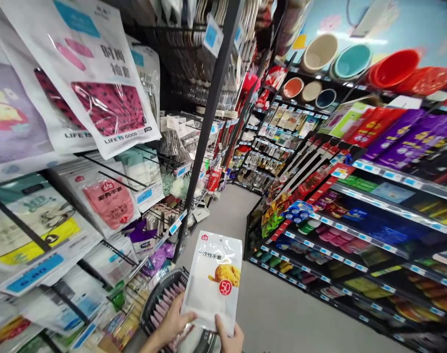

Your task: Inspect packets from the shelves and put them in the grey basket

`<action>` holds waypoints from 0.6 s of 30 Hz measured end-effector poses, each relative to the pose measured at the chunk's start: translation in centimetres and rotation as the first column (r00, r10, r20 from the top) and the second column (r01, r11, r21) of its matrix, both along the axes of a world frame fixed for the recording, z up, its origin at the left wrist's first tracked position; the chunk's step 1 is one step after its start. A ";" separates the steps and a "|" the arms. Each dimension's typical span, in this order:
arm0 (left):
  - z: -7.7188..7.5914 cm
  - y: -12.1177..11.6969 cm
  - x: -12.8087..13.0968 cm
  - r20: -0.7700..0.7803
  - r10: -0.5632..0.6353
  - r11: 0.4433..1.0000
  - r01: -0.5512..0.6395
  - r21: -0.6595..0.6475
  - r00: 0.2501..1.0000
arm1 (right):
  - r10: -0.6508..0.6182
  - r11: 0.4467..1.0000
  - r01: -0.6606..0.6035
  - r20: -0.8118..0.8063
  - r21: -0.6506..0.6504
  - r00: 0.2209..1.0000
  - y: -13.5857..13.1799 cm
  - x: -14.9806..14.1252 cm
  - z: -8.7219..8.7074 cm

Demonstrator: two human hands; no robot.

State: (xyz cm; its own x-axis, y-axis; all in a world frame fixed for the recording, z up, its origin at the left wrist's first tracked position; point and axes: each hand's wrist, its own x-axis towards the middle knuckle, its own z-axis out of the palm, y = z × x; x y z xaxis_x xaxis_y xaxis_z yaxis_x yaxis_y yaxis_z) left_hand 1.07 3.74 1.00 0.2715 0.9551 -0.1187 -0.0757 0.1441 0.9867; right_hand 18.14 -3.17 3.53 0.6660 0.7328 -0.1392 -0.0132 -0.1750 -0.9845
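The left hand [173,319] and right hand [229,339] pinch a white packet [210,274] between their fingers above the near black basket [149,300].

The head camera looks forward and down an aisle [278,299], seemingly tilted.

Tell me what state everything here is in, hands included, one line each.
Disposable-glove packet: held up, front showing; seal unclear
Left hand: gripping packet's lower left
Right hand: gripping packet's bottom edge
Shopping basket: open-topped, partly filled
Pink-glove packet: on the rack, unheld
Teal bucket: tipped, mouth facing outward
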 end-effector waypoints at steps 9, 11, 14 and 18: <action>0.2 -0.5 0.4 0.056 -0.044 0.998 0.042 0.041 0.997 | -0.008 0.999 0.013 -0.143 0.039 0.990 -0.5 -0.8 -0.4; 0.5 -0.5 0.4 0.042 -0.019 1.000 0.018 0.025 0.999 | 0.031 0.999 -0.027 -0.148 0.029 0.988 -0.6 -0.6 -0.3; 0.6 -0.6 0.3 0.028 0.027 1.000 -0.027 -0.012 0.999 | 0.108 0.994 -0.109 -0.143 0.000 0.984 -0.6 -0.1 -0.5; 0.4 -0.6 0.2 0.056 0.014 1.000 -0.013 -0.017 0.998 | 0.148 0.989 -0.150 -0.099 -0.011 0.984 -0.4 0.4 -1.1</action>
